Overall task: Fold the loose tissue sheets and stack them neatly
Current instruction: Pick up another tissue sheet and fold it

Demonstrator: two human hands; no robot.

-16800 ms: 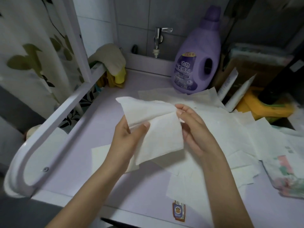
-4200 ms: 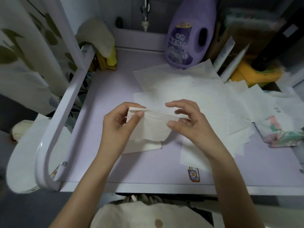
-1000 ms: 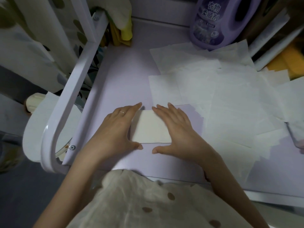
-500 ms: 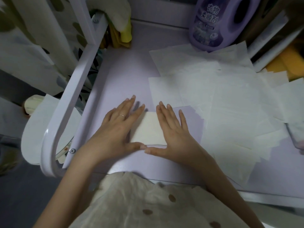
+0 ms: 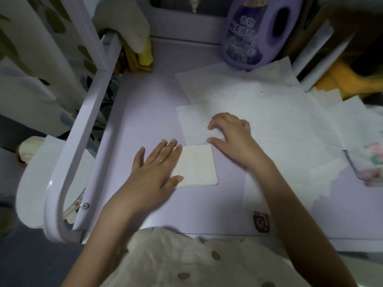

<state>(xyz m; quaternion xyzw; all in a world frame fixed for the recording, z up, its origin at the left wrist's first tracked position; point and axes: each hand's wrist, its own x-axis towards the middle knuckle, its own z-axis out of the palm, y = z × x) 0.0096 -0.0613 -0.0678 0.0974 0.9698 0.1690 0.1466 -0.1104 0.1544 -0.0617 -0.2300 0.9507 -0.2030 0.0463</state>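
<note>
A small stack of folded tissue (image 5: 198, 165) lies on the lilac tabletop (image 5: 145, 112) near the front. My left hand (image 5: 155, 168) rests flat on its left part, fingers straight. My right hand (image 5: 230, 133) lies just beyond the stack, on the near corner of a loose white sheet (image 5: 193, 123), with fingers curled down onto the paper and thumb stretched out. Whether it has hold of the sheet is not plain. Several more loose tissue sheets (image 5: 279, 121) overlap across the right half of the table.
A purple detergent bottle (image 5: 259, 32) stands at the back. A white curved rail (image 5: 78, 129) borders the table's left side, with cloths (image 5: 128, 30) draped over it. A floral tissue pack (image 5: 369, 160) lies at the right edge. Yellow items (image 5: 348, 79) crowd the back right.
My right hand has left the folded stack and moved up and right onto a loose sheet. My left hand stays pressed on the stack.
</note>
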